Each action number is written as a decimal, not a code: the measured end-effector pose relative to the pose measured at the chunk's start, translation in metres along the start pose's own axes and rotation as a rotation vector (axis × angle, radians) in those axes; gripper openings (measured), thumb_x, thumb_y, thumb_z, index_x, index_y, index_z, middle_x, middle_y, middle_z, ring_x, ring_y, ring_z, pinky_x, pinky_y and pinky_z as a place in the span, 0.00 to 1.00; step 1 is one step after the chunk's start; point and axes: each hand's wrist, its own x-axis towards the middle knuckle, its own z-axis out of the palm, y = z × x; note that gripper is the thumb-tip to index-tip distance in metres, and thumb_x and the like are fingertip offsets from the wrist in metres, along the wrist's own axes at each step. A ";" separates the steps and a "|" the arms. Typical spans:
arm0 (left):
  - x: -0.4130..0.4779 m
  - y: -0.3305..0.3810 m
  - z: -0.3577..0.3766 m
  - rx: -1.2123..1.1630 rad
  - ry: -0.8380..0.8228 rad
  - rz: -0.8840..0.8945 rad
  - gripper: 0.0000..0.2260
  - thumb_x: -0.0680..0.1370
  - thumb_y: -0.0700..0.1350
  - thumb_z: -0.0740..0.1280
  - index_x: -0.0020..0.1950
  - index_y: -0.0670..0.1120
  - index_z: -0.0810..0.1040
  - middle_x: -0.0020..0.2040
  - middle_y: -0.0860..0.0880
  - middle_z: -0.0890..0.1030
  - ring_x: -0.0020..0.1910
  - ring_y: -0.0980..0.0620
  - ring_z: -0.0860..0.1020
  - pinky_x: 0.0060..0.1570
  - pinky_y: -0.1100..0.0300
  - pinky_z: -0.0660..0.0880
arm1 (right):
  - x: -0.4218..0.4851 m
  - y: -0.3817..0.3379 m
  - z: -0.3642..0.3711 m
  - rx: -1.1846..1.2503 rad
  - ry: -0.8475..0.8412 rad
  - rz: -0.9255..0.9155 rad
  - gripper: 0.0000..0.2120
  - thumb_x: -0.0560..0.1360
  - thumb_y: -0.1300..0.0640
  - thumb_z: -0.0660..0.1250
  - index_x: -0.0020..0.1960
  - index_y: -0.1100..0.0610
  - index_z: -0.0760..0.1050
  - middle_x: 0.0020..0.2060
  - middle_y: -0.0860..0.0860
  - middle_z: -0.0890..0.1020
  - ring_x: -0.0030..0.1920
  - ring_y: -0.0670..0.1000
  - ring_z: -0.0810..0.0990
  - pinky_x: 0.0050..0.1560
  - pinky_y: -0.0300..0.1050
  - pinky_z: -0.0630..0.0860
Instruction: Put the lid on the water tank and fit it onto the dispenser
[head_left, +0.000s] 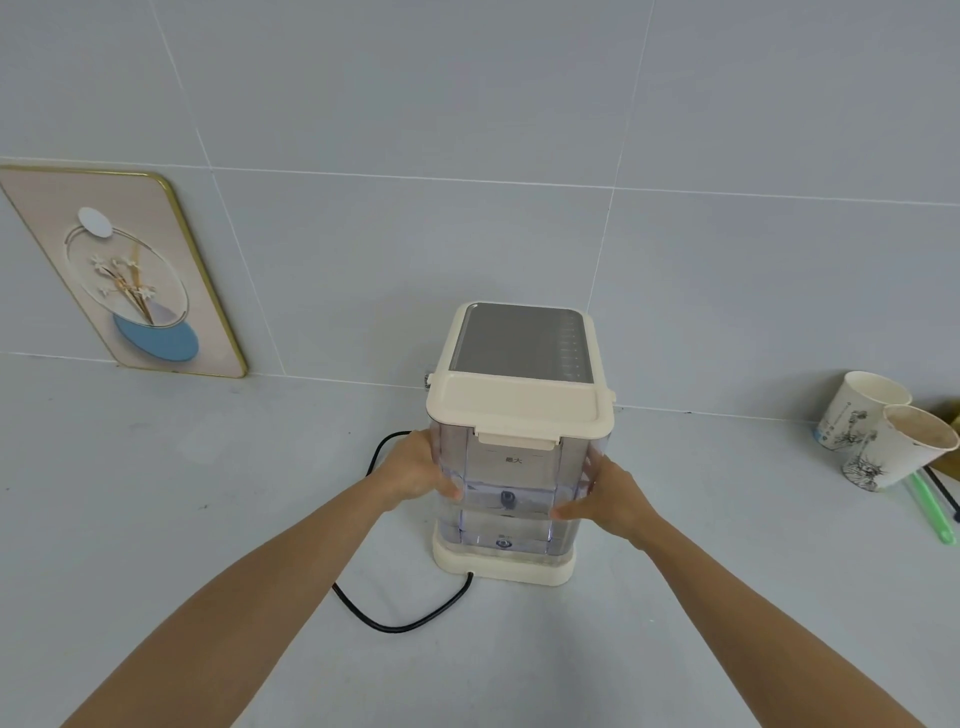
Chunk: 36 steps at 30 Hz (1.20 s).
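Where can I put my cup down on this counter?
Bare counter lies left of the dispenser, between the picture leaning on the wall and the black cord. The near counter below the cord is bare too. It is crowded at the far right: paper cups and straws.

A single view is given, taken from a camera worn on the head, set above and behind the forearms and tipped forward and down. The grey counter (208, 519) is looked across toward the tiled wall (467, 130), which fills the upper half. The wide lens is betrayed by bowed grout lines and a leaning framed picture (124, 270) at the left edge. The water dispenser (519, 353) is held near centre, at arm's reach, its top seen from above. Both forearms are seen entering from the bottom corners. Paper cups (883, 431) are caught at the right edge.
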 end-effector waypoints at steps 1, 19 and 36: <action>0.001 -0.001 0.000 0.000 -0.004 0.002 0.26 0.64 0.31 0.75 0.60 0.39 0.74 0.49 0.48 0.78 0.50 0.50 0.74 0.46 0.63 0.71 | 0.000 0.001 0.001 0.001 -0.001 0.004 0.41 0.59 0.58 0.78 0.67 0.57 0.63 0.64 0.55 0.75 0.62 0.58 0.75 0.57 0.47 0.74; -0.008 -0.008 0.004 -0.045 -0.067 0.085 0.21 0.68 0.33 0.73 0.58 0.43 0.73 0.49 0.52 0.77 0.53 0.54 0.75 0.46 0.71 0.71 | -0.008 -0.001 -0.001 0.053 -0.109 -0.007 0.49 0.61 0.53 0.77 0.74 0.53 0.52 0.71 0.52 0.68 0.70 0.56 0.67 0.68 0.50 0.67; -0.051 0.041 -0.038 0.071 0.192 0.339 0.20 0.80 0.51 0.57 0.70 0.49 0.57 0.65 0.57 0.62 0.72 0.54 0.60 0.55 0.67 0.58 | -0.046 -0.063 -0.052 -0.022 0.071 -0.278 0.41 0.71 0.52 0.69 0.74 0.56 0.46 0.67 0.47 0.67 0.67 0.49 0.69 0.57 0.32 0.67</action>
